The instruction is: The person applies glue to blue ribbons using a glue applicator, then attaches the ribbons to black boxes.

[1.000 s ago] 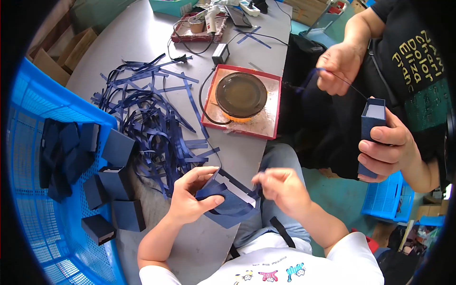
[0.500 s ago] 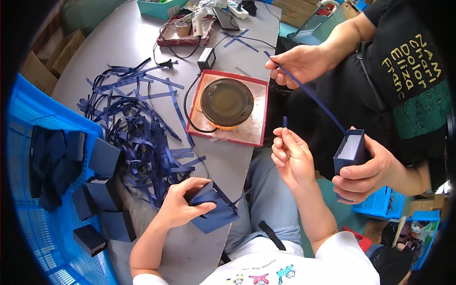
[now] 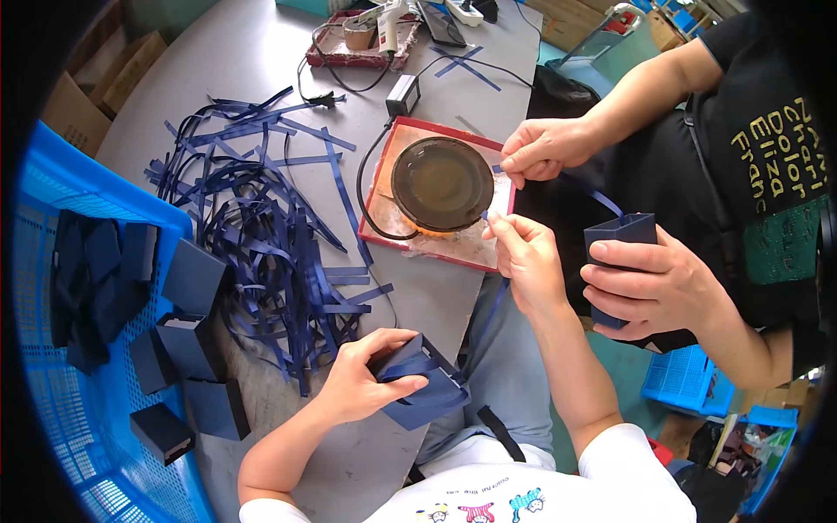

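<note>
My left hand grips a dark blue box at the table's front edge, thumb across its top, with ribbon looped over it. Raised at the edge of the round hot pot, my right hand pinches the end of a blue ribbon, which hangs down towards that box. The pot of brownish liquid sits on a red-rimmed tray. Just beyond, a co-worker's hand holds another ribbon's end near the pot, while their other hand grips an upright blue box.
A tangle of blue ribbons lies on the table. At the left, a blue plastic basket holds several dark boxes. A small red tray with a glue gun stands at the back, with cables trailing from it.
My right hand has moved up to the pot's edge with the ribbon end. The co-worker's ribbon hand has lowered towards the pot, and their box has shifted left. The view has shifted slightly.
</note>
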The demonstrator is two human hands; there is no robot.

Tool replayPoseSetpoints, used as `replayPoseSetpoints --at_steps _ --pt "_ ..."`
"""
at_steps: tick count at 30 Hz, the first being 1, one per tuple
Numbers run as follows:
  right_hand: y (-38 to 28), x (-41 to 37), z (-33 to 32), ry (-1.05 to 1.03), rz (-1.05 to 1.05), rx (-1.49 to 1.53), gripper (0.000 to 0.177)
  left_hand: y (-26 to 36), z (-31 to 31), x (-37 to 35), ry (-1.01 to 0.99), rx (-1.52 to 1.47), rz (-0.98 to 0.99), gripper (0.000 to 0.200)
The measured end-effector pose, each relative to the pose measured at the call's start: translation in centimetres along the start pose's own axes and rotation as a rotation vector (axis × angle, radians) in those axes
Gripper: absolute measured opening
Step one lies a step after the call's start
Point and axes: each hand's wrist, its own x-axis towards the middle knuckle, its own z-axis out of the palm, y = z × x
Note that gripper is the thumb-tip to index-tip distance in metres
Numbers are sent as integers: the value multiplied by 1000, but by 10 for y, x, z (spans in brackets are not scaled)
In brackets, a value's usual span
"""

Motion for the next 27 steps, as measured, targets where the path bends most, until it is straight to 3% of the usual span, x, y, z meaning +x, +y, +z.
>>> replayPoseSetpoints --at_steps 17,21,27 --pt "1 -6 -8 -15 67 -7 25 1 -3 -1 -20 -57 -7 48" --pt "-9 -31 -10 -222 200 91 27 2 -4 -5 -74 -237 -4 50" --pt "-39 -69 2 -599 171 -207 22 22 -11 -15 -165 -310 -32 52"
